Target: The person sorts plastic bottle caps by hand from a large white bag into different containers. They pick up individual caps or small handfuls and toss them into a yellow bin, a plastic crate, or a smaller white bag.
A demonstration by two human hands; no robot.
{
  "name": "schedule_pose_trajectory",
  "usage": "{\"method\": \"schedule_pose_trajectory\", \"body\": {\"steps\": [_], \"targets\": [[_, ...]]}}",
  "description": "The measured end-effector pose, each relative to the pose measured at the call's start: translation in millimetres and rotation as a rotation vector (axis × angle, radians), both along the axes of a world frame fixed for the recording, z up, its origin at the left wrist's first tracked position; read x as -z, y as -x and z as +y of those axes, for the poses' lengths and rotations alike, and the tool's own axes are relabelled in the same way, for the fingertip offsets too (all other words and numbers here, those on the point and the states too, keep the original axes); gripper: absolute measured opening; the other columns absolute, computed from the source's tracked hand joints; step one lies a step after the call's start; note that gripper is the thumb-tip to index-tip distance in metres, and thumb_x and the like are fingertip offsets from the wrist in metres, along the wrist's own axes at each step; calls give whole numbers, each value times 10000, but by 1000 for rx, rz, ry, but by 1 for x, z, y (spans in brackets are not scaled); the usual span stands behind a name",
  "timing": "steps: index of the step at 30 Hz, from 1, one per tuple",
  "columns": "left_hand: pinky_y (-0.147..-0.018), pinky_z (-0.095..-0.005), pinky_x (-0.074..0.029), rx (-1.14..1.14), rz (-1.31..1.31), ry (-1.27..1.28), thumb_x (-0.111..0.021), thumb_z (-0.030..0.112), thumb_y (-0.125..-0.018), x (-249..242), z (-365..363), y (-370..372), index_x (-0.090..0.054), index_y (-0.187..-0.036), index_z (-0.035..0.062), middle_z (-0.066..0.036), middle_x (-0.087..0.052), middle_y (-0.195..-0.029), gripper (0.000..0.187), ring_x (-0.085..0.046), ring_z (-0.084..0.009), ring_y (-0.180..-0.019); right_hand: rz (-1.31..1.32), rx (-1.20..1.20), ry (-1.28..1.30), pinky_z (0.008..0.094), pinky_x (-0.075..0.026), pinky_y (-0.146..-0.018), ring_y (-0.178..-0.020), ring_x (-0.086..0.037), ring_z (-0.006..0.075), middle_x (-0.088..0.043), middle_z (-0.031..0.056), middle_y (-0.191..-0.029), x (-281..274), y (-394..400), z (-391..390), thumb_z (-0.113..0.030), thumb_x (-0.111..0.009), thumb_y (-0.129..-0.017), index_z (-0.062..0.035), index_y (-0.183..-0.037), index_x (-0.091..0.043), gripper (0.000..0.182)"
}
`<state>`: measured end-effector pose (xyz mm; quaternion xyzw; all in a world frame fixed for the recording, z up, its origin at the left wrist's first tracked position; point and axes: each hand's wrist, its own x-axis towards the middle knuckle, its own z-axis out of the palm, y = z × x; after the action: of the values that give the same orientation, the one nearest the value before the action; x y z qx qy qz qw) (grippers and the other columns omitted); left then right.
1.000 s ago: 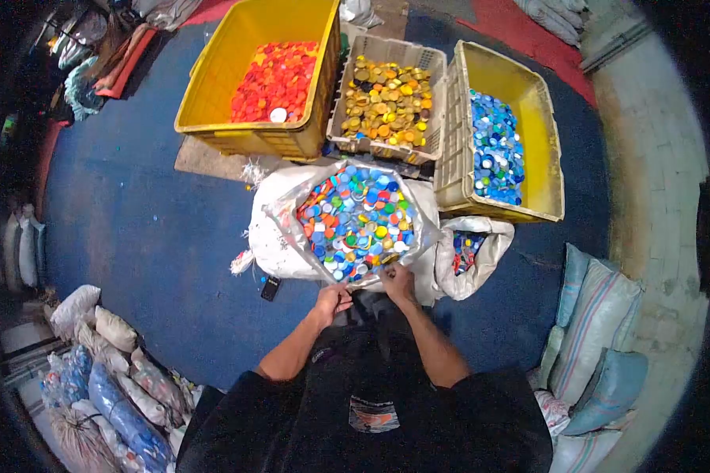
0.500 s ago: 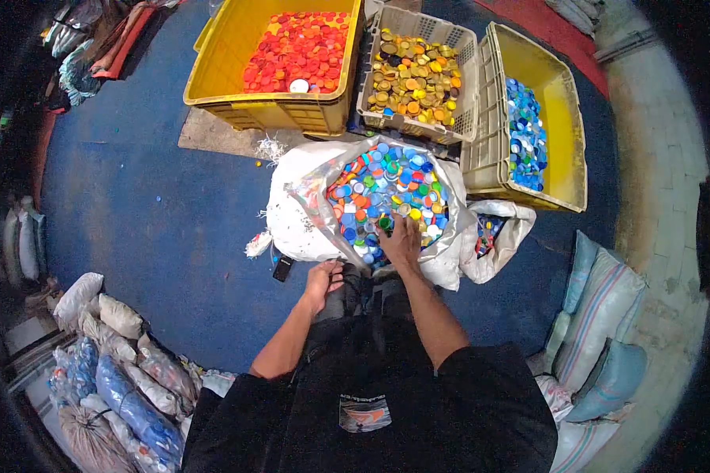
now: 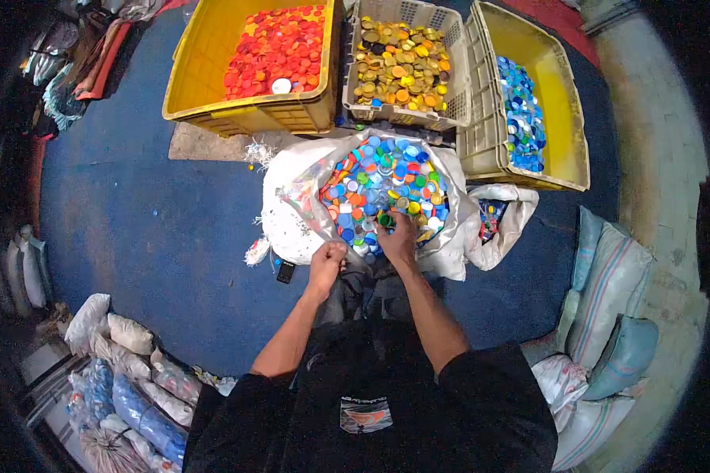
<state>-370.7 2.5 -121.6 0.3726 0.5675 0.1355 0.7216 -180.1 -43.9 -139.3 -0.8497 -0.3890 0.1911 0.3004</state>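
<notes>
A large white woven sack (image 3: 290, 225) lies open before me, full of mixed plastic bottle caps (image 3: 390, 169) in blue, orange, green, white and yellow. Over the near part of the caps, my right hand (image 3: 399, 240) is closed with a green bottle cap (image 3: 385, 221) at its fingertips. My left hand (image 3: 326, 266) is at the sack's near left rim, its fingers curled into a fist; whatever they hold, if anything, is hidden.
Behind the sack stand a yellow bin (image 3: 248, 118) of red caps, a pale crate (image 3: 406, 117) of yellow caps and a tilted bin (image 3: 564, 118) of blue caps. A smaller sack (image 3: 493, 251) sits right. A black phone-like object (image 3: 285, 273) lies left. Filled sacks (image 3: 611, 276) line the side.
My left hand has risen to the sack's rim, and its fingers look more tightly curled. My right hand stays over the caps with the green cap. The view has shifted slightly.
</notes>
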Motion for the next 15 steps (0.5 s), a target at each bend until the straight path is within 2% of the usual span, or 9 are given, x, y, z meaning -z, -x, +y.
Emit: {"method": "schedule_pose_trajectory", "body": {"steps": [1,2,5,6,9,11,12,15], "targets": [[-682,-243,-449,29,10,-68,-582,147,-887,3,6,-6,-623,-1007,28,0,-605,-830,173,-544,-114,-734,117,39,-48,411,-480,-817,-885,-591,285,-589,163,-1008,-7,-2,0,-198,-704,-754,0,-1032,-580,363],[-598,-266,-426,54,86,-291,-599,141,-887,8,11,-17,-581,-893,11,10,-553,-713,132,-491,-101,-632,233,79,-96,399,-481,-820,-861,-597,265,-595,149,-989,-12,-4,-3,-165,-688,-756,6,-1012,-577,328],[-611,-289,-443,142,145,-639,-595,142,-884,-12,39,-50,-574,-882,-4,-35,-591,-719,147,-545,-127,-656,1080,409,-280,401,-488,-745,-846,-600,234,-591,91,-932,-12,-13,-20,-41,-555,-765,-34,-1012,-574,248],[-623,-308,-450,159,171,-698,-604,141,-870,-7,48,-61,-574,-887,-6,-61,-604,-729,151,-567,-156,-671,1294,486,-415,375,-476,-712,-803,-575,207,-573,67,-912,2,-17,-27,10,-477,-728,-57,-989,-548,279],[-668,-365,-464,234,302,-893,-633,137,-821,10,72,-83,-575,-910,-9,-129,-631,-774,180,-609,-246,-729,1490,546,-534,348,-461,-699,-756,-544,193,-555,64,-897,-12,-28,-41,-8,-473,-718,-52,-992,-544,286],[-712,-402,-465,323,442,-1053,-653,133,-782,7,87,-98,-575,-939,-7,-164,-634,-823,224,-610,-309,-787,1554,589,-547,333,-444,-691,-720,-516,185,-528,55,-848,-17,-34,-48,-67,-498,-782,-48,-1002,-540,225],[-778,-445,-437,319,467,-1012,-694,163,-730,-10,89,-107,-571,-1011,9,-169,-608,-909,344,-563,-347,-884,1554,592,-530,334,-443,-688,-713,-512,184,-524,53,-838,-16,-37,-51,-82,-505,-799,-50,-1004,-541,210],[-797,-449,-413,448,662,-1168,-708,191,-726,1,96,-123,-566,-1063,34,-156,-584,-987,399,-530,-332,-942,1509,561,-525,336,-439,-668,-684,-498,174,-512,49,-794,-8,-45,-59,-142,-533,-853,-56,-1013,-542,182]]}}
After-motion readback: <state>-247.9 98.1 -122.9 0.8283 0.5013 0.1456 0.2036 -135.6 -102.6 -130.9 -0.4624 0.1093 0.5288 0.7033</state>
